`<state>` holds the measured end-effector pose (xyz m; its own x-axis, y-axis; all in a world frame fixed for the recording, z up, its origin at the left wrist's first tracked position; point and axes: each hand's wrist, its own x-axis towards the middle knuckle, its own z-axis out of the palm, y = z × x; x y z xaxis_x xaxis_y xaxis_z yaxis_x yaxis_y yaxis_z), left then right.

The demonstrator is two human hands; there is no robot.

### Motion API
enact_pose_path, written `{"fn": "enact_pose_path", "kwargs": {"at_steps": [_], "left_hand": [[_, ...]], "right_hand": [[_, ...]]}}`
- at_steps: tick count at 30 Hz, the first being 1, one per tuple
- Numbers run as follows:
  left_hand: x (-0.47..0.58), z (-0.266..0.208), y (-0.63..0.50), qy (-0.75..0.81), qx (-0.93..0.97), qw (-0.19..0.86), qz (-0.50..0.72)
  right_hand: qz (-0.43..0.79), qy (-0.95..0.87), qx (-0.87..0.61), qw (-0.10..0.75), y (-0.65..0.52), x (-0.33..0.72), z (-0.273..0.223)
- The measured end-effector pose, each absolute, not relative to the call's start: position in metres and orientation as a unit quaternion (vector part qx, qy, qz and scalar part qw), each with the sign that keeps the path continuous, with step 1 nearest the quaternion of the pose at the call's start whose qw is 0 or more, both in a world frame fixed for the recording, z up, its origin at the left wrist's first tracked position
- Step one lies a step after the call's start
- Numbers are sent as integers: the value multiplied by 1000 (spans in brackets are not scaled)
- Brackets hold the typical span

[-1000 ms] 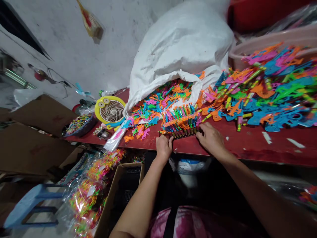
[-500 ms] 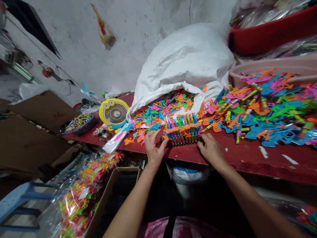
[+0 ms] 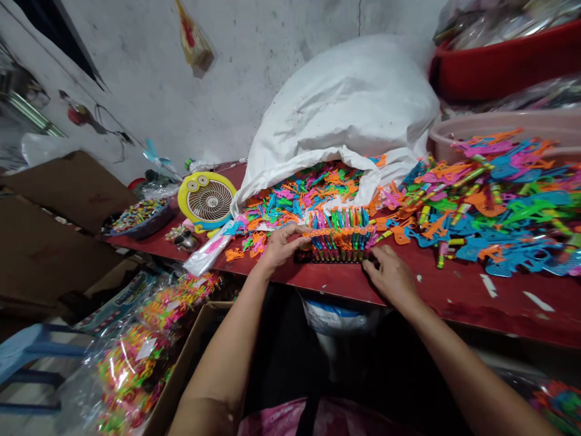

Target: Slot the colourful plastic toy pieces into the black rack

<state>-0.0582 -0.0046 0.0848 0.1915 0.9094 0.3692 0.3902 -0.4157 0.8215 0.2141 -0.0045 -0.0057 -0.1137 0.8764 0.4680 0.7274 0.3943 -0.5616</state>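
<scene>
A low black rack (image 3: 330, 260) stands near the table's front edge. It holds upright rows of small colourful plastic pieces (image 3: 338, 240) with yellow-banded lower ends and orange round parts along the front. My left hand (image 3: 284, 247) reaches to the left end of the rows, thumb and fingers pinched together at the outermost pieces; what lies between the fingertips is hidden. At the rack's right front corner, my right hand (image 3: 389, 275) has its thumb and fingers closed on the end. Loose plastic pieces (image 3: 290, 197) spill from a white sack (image 3: 345, 103) just behind the rack.
A large heap of plastic pieces (image 3: 508, 206) covers the right of the red table (image 3: 458, 297), against a pink tub (image 3: 499, 121). To the left stand a yellow fan (image 3: 209, 201) and a basin of small parts (image 3: 144, 219). Bagged pieces (image 3: 131, 357) and a cardboard box (image 3: 181, 363) are below.
My left hand has moved from the rack's lower left end up to the left side of the upright pieces. The right hand stays at the right corner. The view has shifted slightly.
</scene>
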Motion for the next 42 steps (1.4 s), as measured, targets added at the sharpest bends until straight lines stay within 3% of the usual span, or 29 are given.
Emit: {"fn": "enact_pose_path", "kwargs": {"at_steps": [9,20,27,38,42], "left_hand": [[-66,106,23,440,754,325,364],[-71,85,30,421,751,321,394],[-78,93,21,409,738,376,383],[-75,76,30,366,793,244,422],[-75,67,36,371,788,247,425]], "right_hand": [[140,-744,-526,389,4,218,-1],[154,-764,-525,342,12,223,-3],[138,-773,-524,330,13,224,-5],[128,-775,-540,303,15,225,-11],[123,-772,-548,297,13,222,-11]]}}
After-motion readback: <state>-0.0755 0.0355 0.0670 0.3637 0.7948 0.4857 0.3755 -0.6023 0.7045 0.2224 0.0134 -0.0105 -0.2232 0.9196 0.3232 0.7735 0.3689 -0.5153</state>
